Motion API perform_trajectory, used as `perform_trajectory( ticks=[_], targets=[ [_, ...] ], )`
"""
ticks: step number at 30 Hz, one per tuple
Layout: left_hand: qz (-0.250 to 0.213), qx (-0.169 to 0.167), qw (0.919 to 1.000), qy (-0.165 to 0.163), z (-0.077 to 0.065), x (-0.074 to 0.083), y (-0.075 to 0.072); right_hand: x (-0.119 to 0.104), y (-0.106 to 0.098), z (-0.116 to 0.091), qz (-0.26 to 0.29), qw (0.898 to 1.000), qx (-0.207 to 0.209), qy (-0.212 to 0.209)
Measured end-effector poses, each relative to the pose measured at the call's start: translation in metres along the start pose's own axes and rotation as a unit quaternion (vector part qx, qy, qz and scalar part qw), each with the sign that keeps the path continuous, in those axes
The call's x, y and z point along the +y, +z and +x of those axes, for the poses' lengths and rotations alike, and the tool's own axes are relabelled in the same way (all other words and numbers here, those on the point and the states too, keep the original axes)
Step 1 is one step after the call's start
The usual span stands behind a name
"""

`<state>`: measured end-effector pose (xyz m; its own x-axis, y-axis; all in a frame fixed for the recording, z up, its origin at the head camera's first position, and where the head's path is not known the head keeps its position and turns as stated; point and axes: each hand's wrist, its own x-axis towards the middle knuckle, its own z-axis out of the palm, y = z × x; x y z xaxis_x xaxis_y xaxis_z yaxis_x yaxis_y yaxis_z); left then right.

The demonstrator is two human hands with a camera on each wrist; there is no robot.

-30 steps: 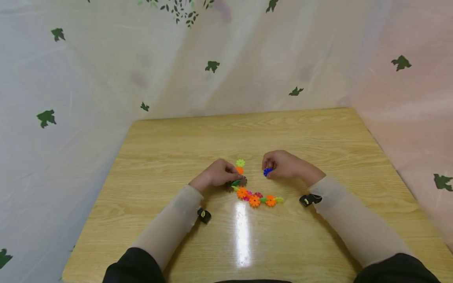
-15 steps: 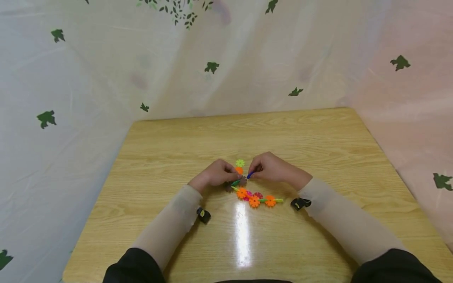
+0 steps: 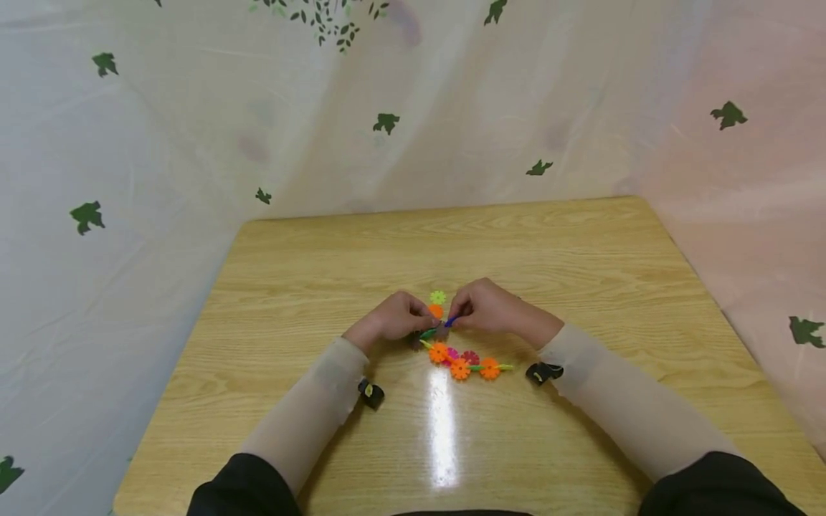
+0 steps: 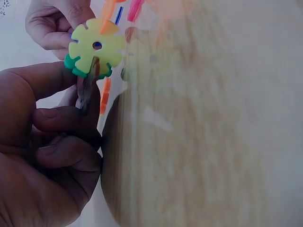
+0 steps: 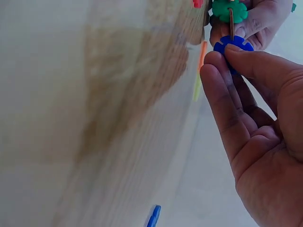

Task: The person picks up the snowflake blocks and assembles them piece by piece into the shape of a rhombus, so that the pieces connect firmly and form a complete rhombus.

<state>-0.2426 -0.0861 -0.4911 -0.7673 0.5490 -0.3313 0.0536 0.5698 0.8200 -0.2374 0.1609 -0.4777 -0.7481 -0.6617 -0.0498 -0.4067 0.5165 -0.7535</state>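
Observation:
My left hand (image 3: 401, 315) pinches a chain of notched, flower-shaped linking discs near a brown disc (image 3: 442, 332) and a green disc (image 5: 232, 12). In my right hand (image 3: 487, 307), thumb and fingertips pinch a blue disc (image 5: 244, 45). Its upper edge meets the brown disc, seen edge-on in the right wrist view. A yellow disc (image 4: 85, 45) stands just above the left fingertips in the left wrist view. Orange discs (image 3: 460, 369), pink discs and a yellow end piece curve toward the right in front of the hands.
Beyond the fingers lie another orange disc (image 3: 435, 311) and a lime disc (image 3: 438, 297). A separate blue piece (image 5: 154, 216) lies low in the right wrist view. Behind the wooden table (image 3: 323, 265) hangs a pale sheet with leaf shapes.
My right hand has moved left with the blue disc, bringing it against the brown disc. The left hand keeps its place, and the front part of the chain has shifted slightly left.

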Motion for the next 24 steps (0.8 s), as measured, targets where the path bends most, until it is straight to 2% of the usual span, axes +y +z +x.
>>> perform_trajectory(
  ticks=[4, 15, 19, 24],
  targets=[
    [0.014, 0.007, 0.9999, -0.003, -0.001, -0.001, 0.001, -0.002, 0.002, 0.001, -0.010, 1.000, -0.002, 0.000],
    [0.031, 0.025, 0.9992, -0.006, -0.004, -0.001, 0.003, -0.003, 0.011, 0.003, 0.010, 1.000, 0.011, -0.018],
    [0.023, 0.021, 0.9995, -0.001, -0.004, -0.002, 0.003, -0.005, 0.011, 0.002, 0.012, 1.000, 0.008, 0.001],
    [0.011, -0.002, 0.9999, 0.003, -0.005, -0.006, -0.001, -0.006, 0.008, 0.001, 0.015, 0.999, -0.009, 0.028]
  ],
)
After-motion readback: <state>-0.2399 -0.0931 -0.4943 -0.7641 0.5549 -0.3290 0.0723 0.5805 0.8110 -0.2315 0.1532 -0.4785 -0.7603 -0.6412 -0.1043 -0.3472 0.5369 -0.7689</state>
